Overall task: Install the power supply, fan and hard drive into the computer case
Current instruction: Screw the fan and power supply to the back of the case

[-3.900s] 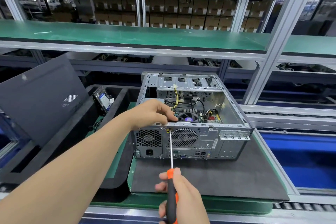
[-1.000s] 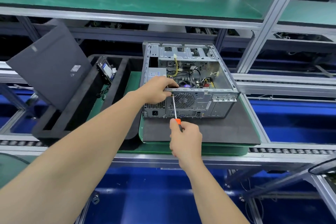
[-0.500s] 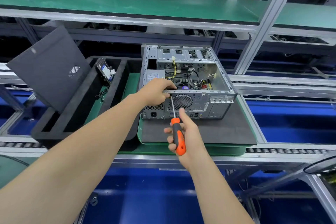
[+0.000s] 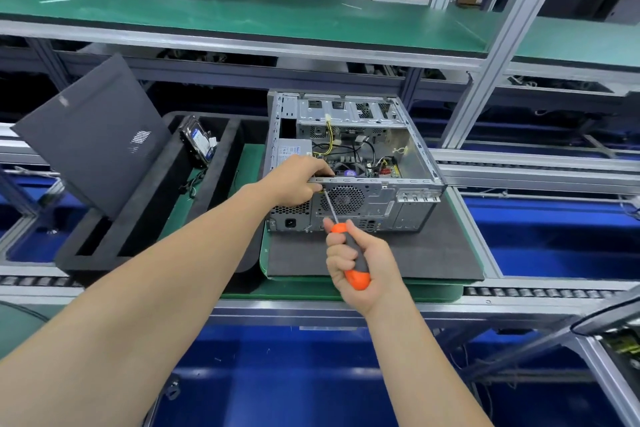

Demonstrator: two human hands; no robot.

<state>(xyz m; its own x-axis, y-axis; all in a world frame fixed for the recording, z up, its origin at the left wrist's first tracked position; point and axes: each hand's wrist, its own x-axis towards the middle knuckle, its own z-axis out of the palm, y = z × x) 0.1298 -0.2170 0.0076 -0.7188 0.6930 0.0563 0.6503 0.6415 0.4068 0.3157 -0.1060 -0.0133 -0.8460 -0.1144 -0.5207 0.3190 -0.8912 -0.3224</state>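
The right hand [image 4: 360, 260] is fisted round the screwdriver [image 4: 349, 253], its tip at a screw on the rear top edge of the case [image 4: 381, 198], while the left hand [image 4: 298, 178] pinches that rim beside the tip; best, I judge, to keep the shaft square to the panel and press in while turning so the bit does not slip onto the fan [image 4: 346, 199] grille. The supply [image 4: 292, 151] sits inside at rear left and the drive [image 4: 199, 142] waits in the foam tray [image 4: 138, 236] well to the left; the mat [image 4: 433, 253] in front leaves open room for the elbow, though the rim under the left fingers looks sharp
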